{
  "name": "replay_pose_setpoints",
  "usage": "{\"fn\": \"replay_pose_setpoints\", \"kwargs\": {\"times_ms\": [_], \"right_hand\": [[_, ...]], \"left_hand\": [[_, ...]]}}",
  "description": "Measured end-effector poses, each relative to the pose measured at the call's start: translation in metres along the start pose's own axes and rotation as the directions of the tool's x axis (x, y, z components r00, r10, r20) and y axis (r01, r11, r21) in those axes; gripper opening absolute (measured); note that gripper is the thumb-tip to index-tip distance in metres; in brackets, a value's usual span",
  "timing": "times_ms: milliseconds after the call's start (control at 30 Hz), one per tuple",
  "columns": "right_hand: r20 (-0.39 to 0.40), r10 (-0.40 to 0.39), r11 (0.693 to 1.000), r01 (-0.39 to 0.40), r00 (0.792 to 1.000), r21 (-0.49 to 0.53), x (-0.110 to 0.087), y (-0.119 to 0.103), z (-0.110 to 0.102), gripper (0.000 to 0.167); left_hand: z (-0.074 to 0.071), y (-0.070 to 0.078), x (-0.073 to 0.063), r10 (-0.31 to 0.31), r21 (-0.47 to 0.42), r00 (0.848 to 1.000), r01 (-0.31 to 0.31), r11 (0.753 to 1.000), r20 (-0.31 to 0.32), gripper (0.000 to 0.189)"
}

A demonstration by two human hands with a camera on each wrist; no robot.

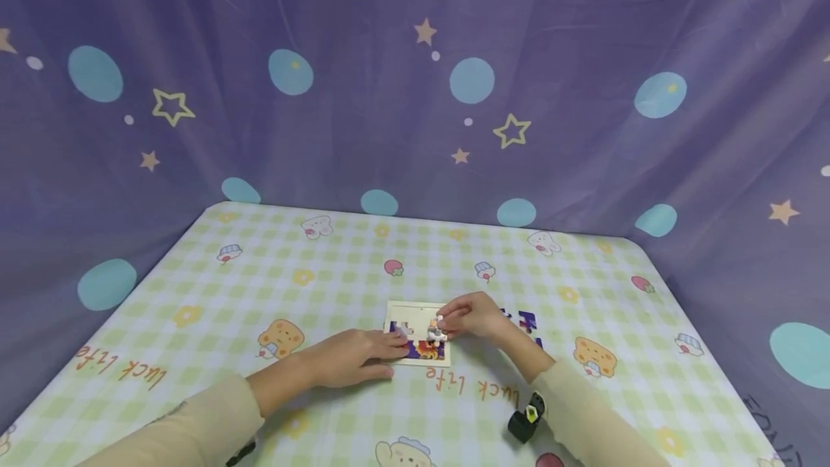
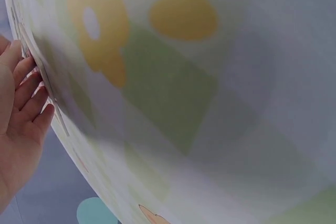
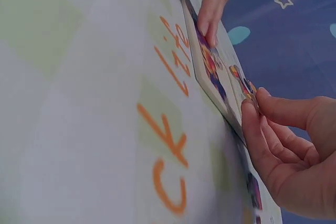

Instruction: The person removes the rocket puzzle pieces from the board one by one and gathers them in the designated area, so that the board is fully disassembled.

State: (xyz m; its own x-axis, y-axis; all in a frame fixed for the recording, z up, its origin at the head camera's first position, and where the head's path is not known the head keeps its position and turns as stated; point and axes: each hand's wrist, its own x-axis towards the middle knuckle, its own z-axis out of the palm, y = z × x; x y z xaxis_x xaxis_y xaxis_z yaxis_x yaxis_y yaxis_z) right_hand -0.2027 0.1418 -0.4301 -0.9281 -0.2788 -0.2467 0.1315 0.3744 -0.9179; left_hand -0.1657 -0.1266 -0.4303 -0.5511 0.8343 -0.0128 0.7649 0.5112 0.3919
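A jigsaw puzzle tray (image 1: 408, 310) with a pale frame lies on the table, with purple and orange pieces fitted along its near side and left. My left hand (image 1: 353, 357) rests on the tray's left part, its fingers fairly straight; in the left wrist view the same hand (image 2: 23, 114) shows at the edge of the tray. Between thumb and fingers my right hand (image 1: 472, 316) pinches a puzzle piece (image 1: 436, 332) above the tray's right part. The right wrist view shows this puzzle piece (image 3: 242, 81) tilted, held at its edge by the right hand (image 3: 294, 145).
Several loose puzzle pieces (image 1: 528, 321) lie right of the tray, partly behind the right forearm. A checked tablecloth (image 1: 337, 265) covers the table, and a purple curtain (image 1: 363, 114) hangs behind it. A black wrist device (image 1: 527, 418) sits at the right sleeve.
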Motion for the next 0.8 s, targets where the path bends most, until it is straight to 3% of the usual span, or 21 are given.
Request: {"fn": "replay_pose_setpoints", "kwargs": {"times_ms": [300, 533, 700, 800], "right_hand": [[-0.023, 0.020, 0.998, -0.022, 1.000, -0.052, -0.014, 0.004, -0.031, 0.026], [-0.027, -0.008, 0.995, 0.005, 1.000, -0.101, -0.027, 0.015, -0.059, 0.026], [-0.061, -0.012, 0.977, -0.001, 0.998, -0.211, -0.036, 0.024, -0.068, 0.022], [-0.082, -0.039, 0.952, 0.012, 0.996, -0.306, -0.042, 0.027, -0.070, 0.018]], "left_hand": [[-0.001, 0.000, 0.002, -0.030, -0.014, 1.000, 0.030, 0.999, -0.001, 0.041], [-0.003, 0.002, 0.001, -0.036, -0.027, 0.999, 0.037, 0.999, 0.006, 0.041], [-0.002, 0.001, 0.001, -0.031, -0.028, 0.999, 0.031, 0.999, 0.006, 0.041], [-0.001, 0.001, 0.000, -0.030, -0.027, 0.999, 0.030, 0.999, 0.012, 0.041]]}}
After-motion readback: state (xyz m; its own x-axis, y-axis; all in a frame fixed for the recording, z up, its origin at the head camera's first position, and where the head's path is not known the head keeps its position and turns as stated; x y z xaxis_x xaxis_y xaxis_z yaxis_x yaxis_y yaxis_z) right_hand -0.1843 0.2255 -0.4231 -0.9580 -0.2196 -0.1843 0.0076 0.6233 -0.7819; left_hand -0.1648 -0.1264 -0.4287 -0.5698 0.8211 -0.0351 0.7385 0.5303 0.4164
